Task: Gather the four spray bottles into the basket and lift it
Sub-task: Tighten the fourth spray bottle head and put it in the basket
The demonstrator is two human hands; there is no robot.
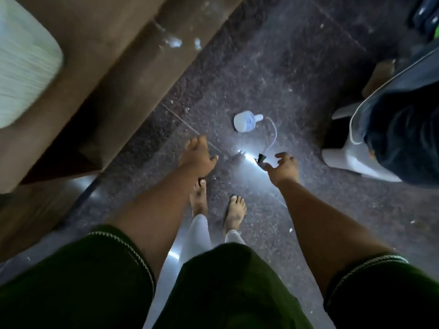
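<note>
A small white spray bottle (245,121) lies on its side on the dark speckled floor, just ahead of my hands. A thin clear tube (274,134) curls from it down to a small black piece (260,159) on the floor. My right hand (283,168) hovers beside that black piece with its fingers spread and curled, holding nothing. My left hand (198,156) is stretched out palm down, fingers loose and empty, left of the bottle. I see no basket and no other spray bottles.
A brown sofa (99,67) with a pale cushion (21,67) runs along the left. A white plastic chair (351,157) draped with dark denim clothing (401,129) stands at the right. My bare feet (234,211) are below the hands.
</note>
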